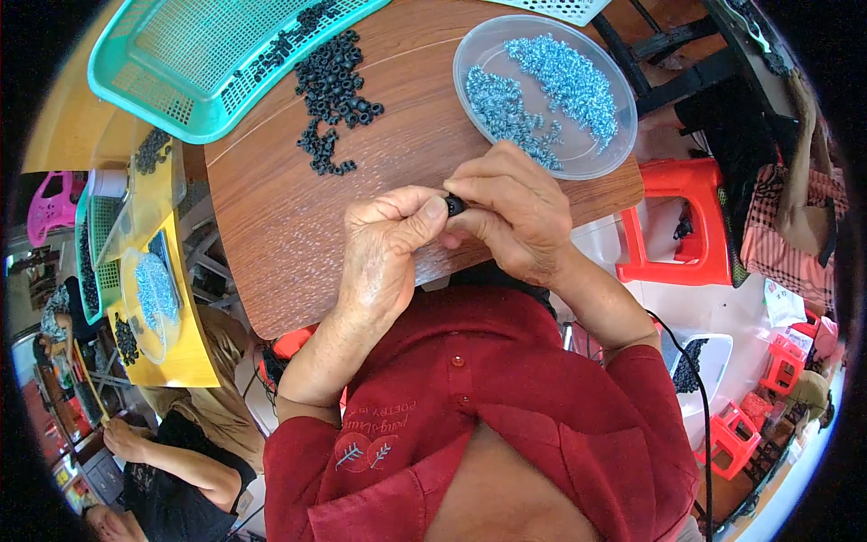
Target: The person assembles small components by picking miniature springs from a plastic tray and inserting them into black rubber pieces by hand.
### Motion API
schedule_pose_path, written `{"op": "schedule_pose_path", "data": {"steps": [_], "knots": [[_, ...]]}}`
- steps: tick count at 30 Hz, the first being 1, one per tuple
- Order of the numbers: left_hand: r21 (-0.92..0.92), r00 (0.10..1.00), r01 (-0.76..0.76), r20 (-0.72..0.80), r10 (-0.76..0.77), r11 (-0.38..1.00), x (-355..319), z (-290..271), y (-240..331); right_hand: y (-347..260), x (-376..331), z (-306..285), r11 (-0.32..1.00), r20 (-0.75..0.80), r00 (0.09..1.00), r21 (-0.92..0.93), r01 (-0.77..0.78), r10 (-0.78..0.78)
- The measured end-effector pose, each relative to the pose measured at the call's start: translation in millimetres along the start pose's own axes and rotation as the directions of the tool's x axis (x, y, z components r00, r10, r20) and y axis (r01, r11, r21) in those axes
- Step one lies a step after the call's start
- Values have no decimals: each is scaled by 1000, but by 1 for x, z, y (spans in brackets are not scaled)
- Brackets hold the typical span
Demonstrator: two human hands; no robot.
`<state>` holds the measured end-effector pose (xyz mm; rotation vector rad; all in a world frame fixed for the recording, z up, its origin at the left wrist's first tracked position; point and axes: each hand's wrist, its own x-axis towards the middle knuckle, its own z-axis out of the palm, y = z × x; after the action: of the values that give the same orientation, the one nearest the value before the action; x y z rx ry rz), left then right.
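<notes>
Both hands meet above the near side of the wooden table (262, 244). Between the fingertips is a small round black plastic part (455, 206). My left hand (388, 235) pinches it from the left, thumb on top. From the right, my right hand (517, 210) grips it with thumb and curled fingers. The fingers cover much of the part, so anything inside it is hidden. Ahead and to the left lies a loose pile of similar black parts (336, 86). A round translucent tub (470, 86) holds two heaps of small pale-blue coiled pieces (578, 86) at the far right.
A teal perforated basket (194, 126) with more black parts stands at the table's far left. Red stools (677, 226) and a white bin (718, 361) of black pieces are on the right. Another person (181, 461) sits lower left, near a yellow table (194, 348).
</notes>
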<state>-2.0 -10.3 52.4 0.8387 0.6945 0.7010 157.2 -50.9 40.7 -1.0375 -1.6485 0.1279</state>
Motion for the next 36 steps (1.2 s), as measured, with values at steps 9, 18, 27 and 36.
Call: {"op": "schedule_pose_path", "data": {"steps": [9, 18, 27, 36], "knots": [[51, 1000, -18, 4, 18, 999, 9, 3, 3, 6, 2, 5, 999, -54, 997, 3, 53, -53], [35, 1000, 17, -5, -17, 999, 16, -5, -5, 17, 8, 2, 998, 9, 1000, -57, -22, 23], [678, 873, -225, -180, 454, 700, 40, -67, 22, 94, 131, -74, 859, -96, 995, -508, -67, 21], [935, 707, -327, 338, 622, -136, 100, -61, 39, 178, 212, -110, 507, -179, 973, -831, -229, 148]]}}
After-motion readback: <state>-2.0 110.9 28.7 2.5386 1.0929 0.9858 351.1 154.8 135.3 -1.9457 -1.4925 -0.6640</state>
